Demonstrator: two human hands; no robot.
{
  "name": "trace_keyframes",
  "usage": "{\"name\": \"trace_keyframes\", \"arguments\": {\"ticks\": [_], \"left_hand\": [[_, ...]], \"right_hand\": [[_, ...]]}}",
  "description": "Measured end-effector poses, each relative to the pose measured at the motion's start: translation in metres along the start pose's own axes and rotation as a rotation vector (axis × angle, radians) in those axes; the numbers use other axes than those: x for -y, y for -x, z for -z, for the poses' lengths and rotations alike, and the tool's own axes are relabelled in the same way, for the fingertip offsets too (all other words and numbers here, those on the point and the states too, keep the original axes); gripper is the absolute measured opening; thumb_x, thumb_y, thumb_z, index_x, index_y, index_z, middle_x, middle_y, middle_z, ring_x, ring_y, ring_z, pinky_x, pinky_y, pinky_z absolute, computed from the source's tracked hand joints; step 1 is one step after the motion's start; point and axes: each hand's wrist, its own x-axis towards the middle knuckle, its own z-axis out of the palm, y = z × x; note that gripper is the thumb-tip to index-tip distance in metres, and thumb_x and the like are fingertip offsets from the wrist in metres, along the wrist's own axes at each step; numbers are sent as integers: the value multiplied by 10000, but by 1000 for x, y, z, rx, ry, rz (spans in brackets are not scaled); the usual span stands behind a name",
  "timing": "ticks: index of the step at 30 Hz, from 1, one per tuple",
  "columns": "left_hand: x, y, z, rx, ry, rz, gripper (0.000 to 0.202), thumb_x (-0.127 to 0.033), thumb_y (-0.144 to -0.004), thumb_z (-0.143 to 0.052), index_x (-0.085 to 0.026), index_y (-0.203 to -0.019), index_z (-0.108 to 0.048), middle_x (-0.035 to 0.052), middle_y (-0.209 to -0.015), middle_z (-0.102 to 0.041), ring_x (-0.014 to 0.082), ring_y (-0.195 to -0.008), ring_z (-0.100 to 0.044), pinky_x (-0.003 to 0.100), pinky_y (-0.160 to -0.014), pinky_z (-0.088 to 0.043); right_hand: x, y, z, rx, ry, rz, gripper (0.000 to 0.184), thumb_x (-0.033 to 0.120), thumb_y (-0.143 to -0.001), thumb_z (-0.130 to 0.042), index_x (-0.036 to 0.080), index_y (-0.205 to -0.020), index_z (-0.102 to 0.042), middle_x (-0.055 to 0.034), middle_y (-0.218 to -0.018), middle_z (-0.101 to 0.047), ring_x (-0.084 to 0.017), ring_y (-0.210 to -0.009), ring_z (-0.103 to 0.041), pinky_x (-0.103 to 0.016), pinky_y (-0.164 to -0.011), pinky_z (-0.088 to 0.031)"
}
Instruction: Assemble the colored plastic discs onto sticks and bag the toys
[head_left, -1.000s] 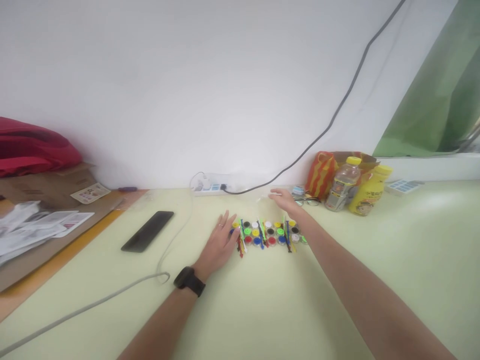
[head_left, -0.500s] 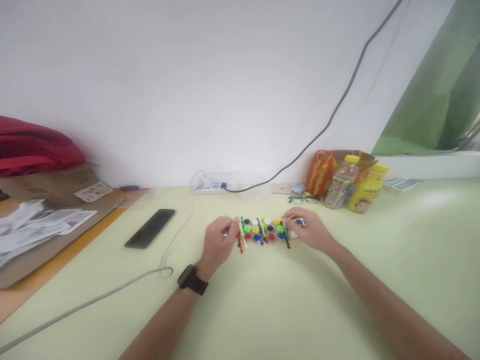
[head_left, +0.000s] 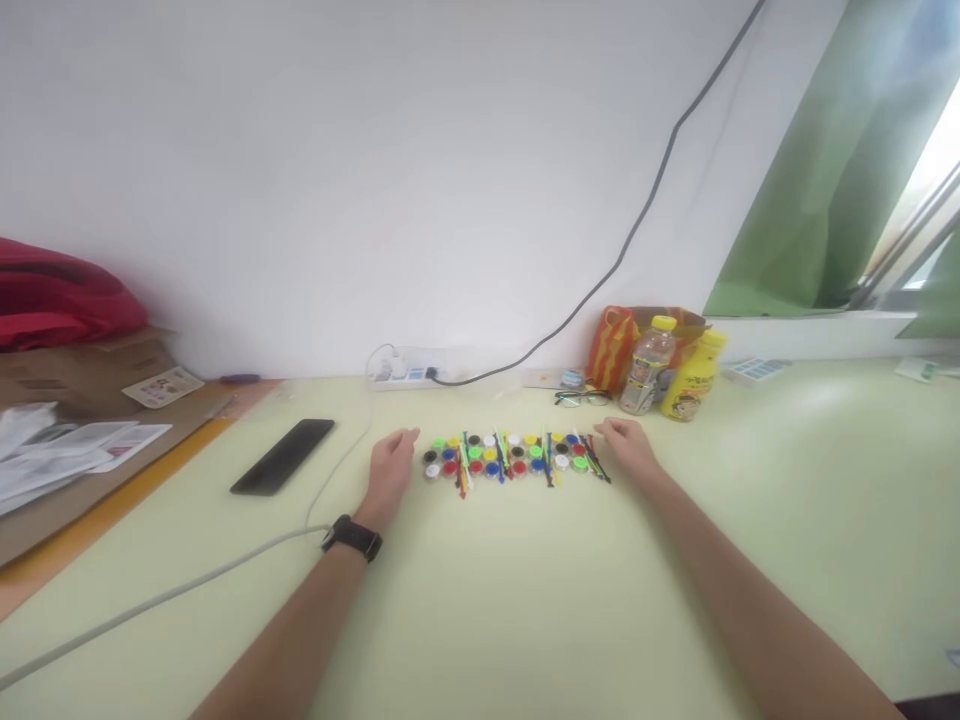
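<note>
A row of small round pots [head_left: 520,467] with coloured lids lies on the table, grouped in blocks. Bundles of thin coloured strips [head_left: 501,458], which look like cable ties, lie across and between the blocks. At the row's left end rests my left hand [head_left: 390,470], fingers curled, a little apart from the pots. Beyond the opposite end, close to the last bundle, my right hand [head_left: 631,450] is closed too. Neither hand shows anything held.
A black phone [head_left: 283,457] and a grey cable [head_left: 202,572] lie to the left. Behind the pots are a power strip [head_left: 409,374], glasses [head_left: 583,398], a clear bottle [head_left: 648,368] and a yellow bottle [head_left: 694,378]. Papers [head_left: 82,450] cover cardboard at far left.
My hands have drawn apart from the row, uncovering pots and strips at both ends. The view has turned slightly to the right.
</note>
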Motion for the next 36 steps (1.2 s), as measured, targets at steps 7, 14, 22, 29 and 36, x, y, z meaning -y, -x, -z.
{"name": "trace_keyframes", "arguments": {"ticks": [7, 14, 22, 29, 36], "left_hand": [[-1, 0, 4, 1, 69, 22, 403, -235, -686, -694, -211, -524, -326, -80, -489, -274, 93, -464, -298, 233, -481, -232], [-10, -9, 8, -6, 451, 170, 484, -587, -910, -442, -192, -1122, -623, 142, -1173, -685, 255, -1144, -635, 375, -940, -504], [-5, -11, 8, -58, 684, 374, 760, -675, -923, -416, -174, -1494, -388, 184, -1495, -469, 234, -1408, -440, 363, -1183, -335], [-8, -6, 1, -109, 553, 221, 384, -495, -946, -523, -184, -1103, -683, 139, -1386, -601, 253, -1346, -512, 437, -1168, -359], [-12, 13, -8, -76, 118, -179, 575, -388, -955, -511, -220, -406, -492, 93, -1091, -764, 294, -1241, -590, 442, -1128, -389]], "right_hand": [[-3, -3, 2, -33, -55, -10, 327, 296, -642, -668, 231, -507, -378, 82, -454, -318, -104, -455, -334, -248, -440, -262], [-1, -14, 14, 0, -387, -82, 331, 521, -789, -550, 223, -906, -637, -120, -1047, -702, -248, -996, -681, -394, -838, -582], [-8, -16, 20, -57, -556, -175, 386, 566, -862, -513, 218, -957, -649, -152, -1151, -672, -266, -1100, -661, -479, -947, -577], [-7, -15, 10, -299, -307, -101, 260, 337, -735, -675, 210, -963, -682, -79, -938, -730, -215, -814, -693, -339, -690, -603], [-9, -8, 12, -376, -90, -12, 414, 177, -658, -568, 203, -1031, -746, -96, -1198, -705, -240, -920, -687, -355, -774, -569]]}}
